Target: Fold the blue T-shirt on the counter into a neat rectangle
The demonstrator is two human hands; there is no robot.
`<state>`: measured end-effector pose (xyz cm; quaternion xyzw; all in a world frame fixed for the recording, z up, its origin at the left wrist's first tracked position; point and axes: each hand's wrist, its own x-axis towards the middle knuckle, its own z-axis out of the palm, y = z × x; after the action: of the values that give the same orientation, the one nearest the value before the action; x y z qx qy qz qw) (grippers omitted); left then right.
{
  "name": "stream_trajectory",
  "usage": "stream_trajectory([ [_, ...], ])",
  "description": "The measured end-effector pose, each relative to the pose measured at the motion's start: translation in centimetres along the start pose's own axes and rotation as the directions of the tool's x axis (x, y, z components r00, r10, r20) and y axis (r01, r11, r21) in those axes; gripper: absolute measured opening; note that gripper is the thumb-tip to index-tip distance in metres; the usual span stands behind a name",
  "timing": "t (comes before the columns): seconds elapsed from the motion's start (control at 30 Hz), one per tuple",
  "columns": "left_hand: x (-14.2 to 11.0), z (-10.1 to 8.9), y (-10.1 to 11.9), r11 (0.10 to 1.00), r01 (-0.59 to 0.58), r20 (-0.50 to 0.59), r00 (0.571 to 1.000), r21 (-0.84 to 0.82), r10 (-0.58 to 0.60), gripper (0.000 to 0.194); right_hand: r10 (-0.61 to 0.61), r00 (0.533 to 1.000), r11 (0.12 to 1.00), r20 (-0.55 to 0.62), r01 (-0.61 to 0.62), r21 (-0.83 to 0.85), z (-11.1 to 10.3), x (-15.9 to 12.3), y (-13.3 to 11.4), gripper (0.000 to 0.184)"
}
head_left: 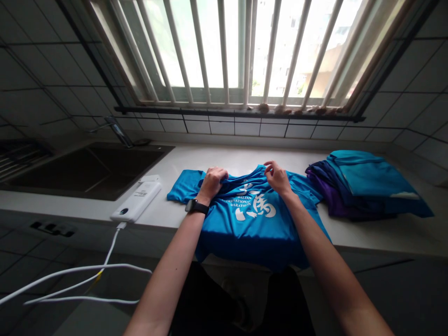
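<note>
Over the blue T-shirt [245,233], two bare forearms reached out from the near side. The left hand [212,183], a black strap watch [196,206] on its wrist, lay on the shirt's collar area, its fingers [219,175] curled and pressed together, bunching the smooth synthetic cloth. The right hand [278,178] perched across the neckline, its fingers [269,165] slightly spread, with thumb and forefinger pinching a small fold. The shirt lay spread on the smooth white countertop [367,238], its hem drooping over the front edge. Left of the shirt sat a rounded white power bank [136,200], its white cable [112,252] looping down past the counter. Just right of the shirt rested a soft folded stack of teal and purple clothes [364,186]. Beyond the shirt stood a dark sink [140,154], a metal faucet [119,131] and a barred window [224,46].
</note>
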<state>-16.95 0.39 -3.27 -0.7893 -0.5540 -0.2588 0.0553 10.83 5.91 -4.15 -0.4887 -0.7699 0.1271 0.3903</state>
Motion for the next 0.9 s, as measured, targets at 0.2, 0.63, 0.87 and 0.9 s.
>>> stream_trajectory([
  [0.2,-0.4,-0.3,0.7,0.992,-0.036,-0.203,0.977,0.124,0.061,0.027,-0.144,0.990,0.988,0.004,0.144,0.063,-0.2,-0.1,0.0,0.059],
  [0.63,-0.2,-0.4,1.5,0.990,-0.138,-0.041,0.989,0.033,0.139,0.013,-0.135,0.991,0.989,0.012,0.134,0.069,0.3,0.0,0.0,0.014],
  [0.87,-3.1,-2.8,6.6,0.973,-0.029,0.310,0.945,-0.229,0.101,0.024,-0.042,0.997,0.894,-0.060,0.064,0.444,-1.9,-1.2,-3.4,0.010],
  [0.9,-4.1,-3.7,8.1,0.953,-0.051,0.339,0.928,-0.298,0.156,0.025,-0.051,0.998,0.850,-0.040,0.064,0.523,-2.4,-1.6,-4.1,0.011],
])
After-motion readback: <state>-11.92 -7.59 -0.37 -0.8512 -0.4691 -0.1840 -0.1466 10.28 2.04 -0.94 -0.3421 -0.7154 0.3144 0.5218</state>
